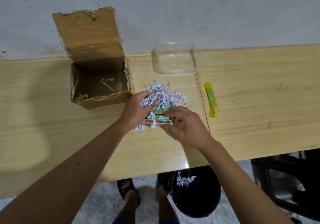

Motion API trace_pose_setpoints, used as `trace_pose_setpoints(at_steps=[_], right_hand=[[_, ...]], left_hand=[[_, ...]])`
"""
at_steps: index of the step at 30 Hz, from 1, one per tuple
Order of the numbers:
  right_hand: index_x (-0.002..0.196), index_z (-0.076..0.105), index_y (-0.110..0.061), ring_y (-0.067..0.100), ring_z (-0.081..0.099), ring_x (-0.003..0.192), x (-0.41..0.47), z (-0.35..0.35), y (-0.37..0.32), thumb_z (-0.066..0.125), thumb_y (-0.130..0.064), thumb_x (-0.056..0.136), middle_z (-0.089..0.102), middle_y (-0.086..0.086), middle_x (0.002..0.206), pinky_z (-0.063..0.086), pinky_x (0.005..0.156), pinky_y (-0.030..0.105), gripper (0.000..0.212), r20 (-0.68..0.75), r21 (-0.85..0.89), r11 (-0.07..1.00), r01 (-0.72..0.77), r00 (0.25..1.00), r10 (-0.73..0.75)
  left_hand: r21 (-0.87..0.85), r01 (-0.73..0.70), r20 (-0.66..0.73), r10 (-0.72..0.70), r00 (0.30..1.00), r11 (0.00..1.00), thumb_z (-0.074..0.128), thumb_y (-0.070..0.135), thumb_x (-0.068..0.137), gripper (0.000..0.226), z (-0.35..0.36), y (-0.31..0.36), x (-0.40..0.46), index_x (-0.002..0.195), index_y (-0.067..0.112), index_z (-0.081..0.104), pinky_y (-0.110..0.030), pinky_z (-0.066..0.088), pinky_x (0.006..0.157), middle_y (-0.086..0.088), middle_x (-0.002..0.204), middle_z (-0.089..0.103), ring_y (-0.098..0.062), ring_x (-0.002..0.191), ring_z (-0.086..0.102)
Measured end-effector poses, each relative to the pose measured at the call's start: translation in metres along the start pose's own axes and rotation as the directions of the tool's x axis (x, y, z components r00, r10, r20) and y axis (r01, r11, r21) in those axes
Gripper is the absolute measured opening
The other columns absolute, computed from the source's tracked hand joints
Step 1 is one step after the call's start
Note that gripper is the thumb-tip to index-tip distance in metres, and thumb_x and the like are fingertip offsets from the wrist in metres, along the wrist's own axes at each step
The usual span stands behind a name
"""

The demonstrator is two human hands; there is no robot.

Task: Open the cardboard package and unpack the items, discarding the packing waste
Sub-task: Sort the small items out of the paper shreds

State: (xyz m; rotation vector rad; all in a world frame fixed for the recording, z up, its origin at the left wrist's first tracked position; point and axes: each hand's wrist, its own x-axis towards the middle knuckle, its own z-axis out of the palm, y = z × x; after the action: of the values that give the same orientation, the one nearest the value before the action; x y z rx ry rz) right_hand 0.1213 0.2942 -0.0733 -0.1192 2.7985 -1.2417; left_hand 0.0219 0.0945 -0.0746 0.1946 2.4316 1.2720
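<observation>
Shredded paper (164, 93) clutched in curled left hand (136, 110) to clear small boxed items (160, 118) on the wooden table (259, 93) beside emptied cardboard box (100, 78); right hand (186, 125) loosely curled, holding nothing visible; black bin (195, 192) below awaits waste.

You have one wide-angle view, worn on the head, looking steeply down and forward over the pale wooden table (242, 102), close above it; the white wall (190, 12) bounds the far side.

Bare forearms, dark open-toed sandals (127, 188), blue shorts.
</observation>
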Motion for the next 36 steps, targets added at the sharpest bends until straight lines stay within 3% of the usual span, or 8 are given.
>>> trace_pose_setpoints(at_steps=[6,13,17,24,27,30,32,36], right_hand=[[0.116,0.077,-0.015,0.019,0.069,0.094,0.002,0.014,-0.002,0.088,-0.031,0.077,0.067,-0.001,0.108,0.060,0.080,0.037,0.044,0.001,-0.171,0.984,0.046,0.999,-0.046],[0.112,0.078,-0.013,0.020,0.071,0.095,-0.002,0.008,-0.007,0.088,-0.032,0.074,0.071,0.001,0.110,0.061,0.079,0.038,0.044,-0.016,-0.203,0.979,0.026,0.999,-0.030],[0.112,0.076,-0.013,0.016,0.067,0.095,-0.012,-0.015,-0.012,0.075,-0.041,0.078,0.067,-0.002,0.107,0.057,0.080,0.030,0.044,-0.060,-0.182,0.983,0.034,0.997,-0.046],[0.113,0.072,-0.007,0.016,0.063,0.098,-0.009,-0.048,-0.018,0.081,-0.009,0.080,0.063,0.003,0.110,0.052,0.083,0.021,0.034,-0.165,-0.236,0.958,0.162,0.965,-0.204],[0.112,0.072,-0.007,0.010,0.060,0.098,-0.001,-0.056,-0.015,0.082,-0.006,0.080,0.061,0.003,0.111,0.052,0.083,0.019,0.034,-0.238,-0.209,0.966,0.155,0.950,-0.204],[0.109,0.072,-0.006,0.014,0.063,0.094,0.008,-0.060,-0.007,0.082,-0.006,0.082,0.061,0.004,0.110,0.057,0.078,0.029,0.030,-0.277,-0.204,0.966,0.157,0.938,-0.210],[0.109,0.072,-0.007,0.015,0.063,0.092,0.011,-0.061,-0.001,0.082,-0.008,0.082,0.061,0.003,0.109,0.056,0.076,0.030,0.029,-0.291,-0.190,0.971,0.146,0.936,-0.197],[0.108,0.073,-0.006,0.013,0.062,0.089,0.016,-0.066,0.009,0.084,-0.005,0.079,0.061,0.003,0.107,0.052,0.080,0.018,0.031,-0.356,-0.102,0.992,0.077,0.928,-0.108]], left_hand=[[0.027,-0.010,-0.004,0.011,1.000,1.000,0.075,0.038,0.093,0.051,-0.001,0.000,-0.001,0.136,0.014,0.063,-0.021,0.036,0.100,-0.002,0.144,0.062,-0.016,0.135,0.054],[0.019,0.001,0.001,-0.001,1.000,1.000,0.075,0.037,0.093,0.052,-0.002,0.000,-0.002,0.137,0.013,0.063,-0.021,0.035,0.100,-0.003,0.145,0.061,-0.018,0.136,0.053],[-0.014,0.021,0.008,-0.021,1.000,1.000,0.075,0.036,0.092,0.051,-0.002,0.000,-0.003,0.136,0.013,0.063,-0.022,0.035,0.101,-0.005,0.146,0.060,-0.019,0.137,0.053],[-0.022,0.028,-0.005,-0.028,1.000,0.999,0.076,0.031,0.093,0.046,-0.001,0.003,-0.003,0.134,0.013,0.066,-0.019,0.036,0.100,-0.003,0.142,0.063,-0.016,0.135,0.054],[0.004,0.037,-0.001,-0.037,0.999,0.999,0.075,0.019,0.093,0.041,-0.002,0.003,-0.002,0.133,0.012,0.066,-0.006,0.037,0.093,0.002,0.133,0.065,-0.013,0.127,0.057],[0.011,0.026,-0.016,-0.025,1.000,1.000,0.076,0.022,0.092,0.038,0.000,0.001,-0.002,0.128,0.012,0.068,0.006,0.035,0.075,0.009,0.114,0.065,-0.006,0.109,0.058],[0.012,0.021,-0.019,-0.021,1.000,1.000,0.077,0.029,0.092,0.042,0.000,0.003,-0.002,0.128,0.012,0.068,-0.002,0.038,0.079,0.009,0.116,0.066,-0.005,0.108,0.057],[0.028,0.035,-0.013,-0.035,0.999,0.999,0.076,0.039,0.091,0.051,0.000,-0.002,-0.001,0.134,0.015,0.065,-0.020,0.036,0.098,-0.001,0.140,0.064,-0.014,0.129,0.057]])
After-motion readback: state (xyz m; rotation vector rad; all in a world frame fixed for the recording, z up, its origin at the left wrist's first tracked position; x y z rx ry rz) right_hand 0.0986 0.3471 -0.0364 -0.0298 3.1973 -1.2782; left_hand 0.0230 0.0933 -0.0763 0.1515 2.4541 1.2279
